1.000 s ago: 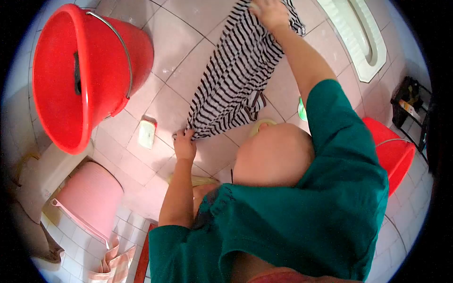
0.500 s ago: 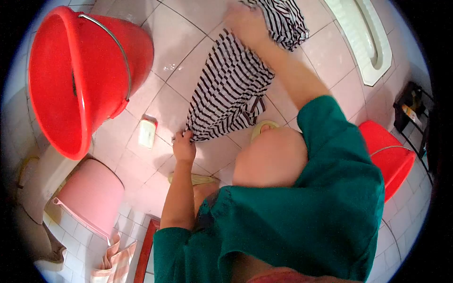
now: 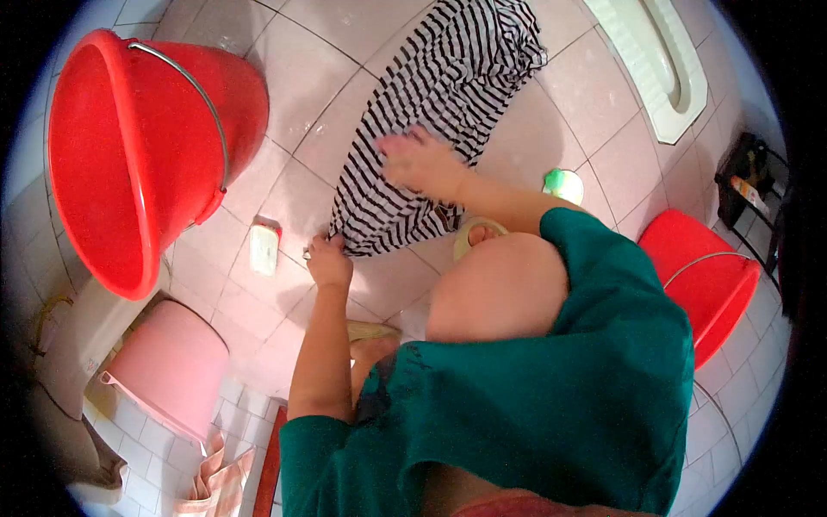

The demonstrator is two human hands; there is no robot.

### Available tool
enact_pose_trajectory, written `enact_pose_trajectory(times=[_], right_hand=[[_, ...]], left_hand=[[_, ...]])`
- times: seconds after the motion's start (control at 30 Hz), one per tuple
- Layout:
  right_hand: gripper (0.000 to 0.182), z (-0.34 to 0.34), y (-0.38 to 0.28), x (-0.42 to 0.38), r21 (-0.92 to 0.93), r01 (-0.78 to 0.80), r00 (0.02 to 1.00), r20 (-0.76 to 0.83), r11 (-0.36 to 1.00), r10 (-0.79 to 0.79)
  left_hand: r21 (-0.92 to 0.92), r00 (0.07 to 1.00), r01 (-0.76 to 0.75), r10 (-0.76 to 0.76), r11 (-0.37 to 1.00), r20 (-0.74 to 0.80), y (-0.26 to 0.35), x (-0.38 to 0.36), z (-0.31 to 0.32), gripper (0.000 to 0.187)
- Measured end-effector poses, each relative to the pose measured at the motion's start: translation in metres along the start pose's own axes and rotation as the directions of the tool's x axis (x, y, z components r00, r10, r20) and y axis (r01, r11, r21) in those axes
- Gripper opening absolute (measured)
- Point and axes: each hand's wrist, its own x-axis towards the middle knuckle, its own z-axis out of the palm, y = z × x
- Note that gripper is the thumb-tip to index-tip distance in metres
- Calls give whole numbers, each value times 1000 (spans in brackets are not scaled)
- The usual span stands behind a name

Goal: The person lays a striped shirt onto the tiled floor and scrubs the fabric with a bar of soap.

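A black-and-white striped garment (image 3: 405,129) lies spread over the pink floor tiles, bunched at its far end. My left hand (image 3: 329,261) pinches its near left corner at the floor. Above the middle of the fabric is my right hand (image 3: 424,164), slightly blurred, with loosely bent fingers apart and nothing visible in them. A whitish block with a red edge (image 3: 264,249), like a bar of soap, lies left of my left hand. Beyond my right forearm sits a small round white-and-green object (image 3: 564,184).
A large red bucket (image 3: 245,103) with a metal handle stands at the left, a pink bucket (image 3: 172,362) below it. Another red bucket (image 3: 689,267) and a black rack (image 3: 749,194) are at right. A white squat toilet (image 3: 637,52) is set in the floor at upper right.
My right hand has moved from the garment's far end back toward me, over its middle. The garment lies flatter, and the white-and-green object has come into sight. My left hand keeps its corner.
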Motion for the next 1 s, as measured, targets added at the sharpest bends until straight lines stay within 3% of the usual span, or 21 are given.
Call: enact_pose_trajectory(times=[0.03,0.07,0.1,0.17,0.2,0.23,0.3,0.37,0.4,0.43,0.5,0.53,0.57,0.6,0.63,0.67,0.7,0.73,0.87,0.97,1.0], right_hand=[[23,1,21,0,-99,-154,987,29,983,158],[25,-28,45,16,-364,-247,906,243,898,348],[25,-48,82,1,-335,-172,984,-8,926,180],[21,-53,143,-3,-469,-399,917,-196,788,347],[23,-75,147,9,-400,-512,843,-402,760,356],[23,-88,153,13,-413,-516,840,-416,751,349],[31,-96,171,18,-315,-750,649,-186,581,738],[35,-81,169,20,-245,-782,616,-160,574,771],[25,-56,154,19,-278,-662,735,-422,696,530],[24,-60,109,28,-182,-662,749,-213,727,628],[20,-60,22,42,23,-700,680,327,714,656],[21,-34,4,13,91,-250,968,42,964,247],[23,-10,-7,-12,4,263,938,-236,965,-255],[23,-14,-3,-9,2,254,940,-234,967,-247],[20,-16,12,2,-62,-59,998,24,996,61],[20,-20,30,9,-200,-343,887,252,918,386],[22,-30,63,-1,-363,-116,981,103,924,164],[24,-25,85,-5,-202,-409,912,-137,890,387],[30,-60,111,-52,-94,-609,783,-230,787,578],[33,-104,76,-121,39,-717,659,-285,696,696],[32,-110,65,-147,27,-747,647,-204,665,735]], left_hand=[[7,1000,2,-2,1000,9,-3,-3,2,22],[-7,1000,-23,24,1000,4,-6,-6,1,21],[-25,999,-51,51,998,-7,-9,-6,-1,19],[-31,998,-55,54,998,-17,-11,-6,7,18],[-21,1000,-7,7,1000,-5,-8,-5,8,19],[-12,999,37,-37,999,4,-5,-1,8,20],[14,997,67,-68,998,40,6,-1,-4,19],[42,990,111,-114,993,86,13,-5,-7,18],[95,997,-3,10,995,-74,13,-6,-5,18],[166,966,-103,139,981,-220,12,-10,-4,17],[150,949,-177,209,973,-236,11,-17,-5,16],[119,941,-224,246,967,-231,9,-19,-5,15],[87,932,-270,283,959,-226,8,-20,-5,15],[98,907,-318,332,943,-260,3,-23,-6,11],[97,906,-324,338,941,-255,0,-24,-6,11],[99,898,-339,353,936,-264,-4,-28,-5,10],[101,888,-361,375,927,-267,-8,-32,-5,10],[55,890,-374,375,926,-257,-12,-31,-1,11],[-249,918,-381,332,891,-215,-24,-25,9,24],[-251,795,-461,271,851,-542,-45,-23,10,43],[-246,792,-388,186,888,-581,-56,-21,7,49]])
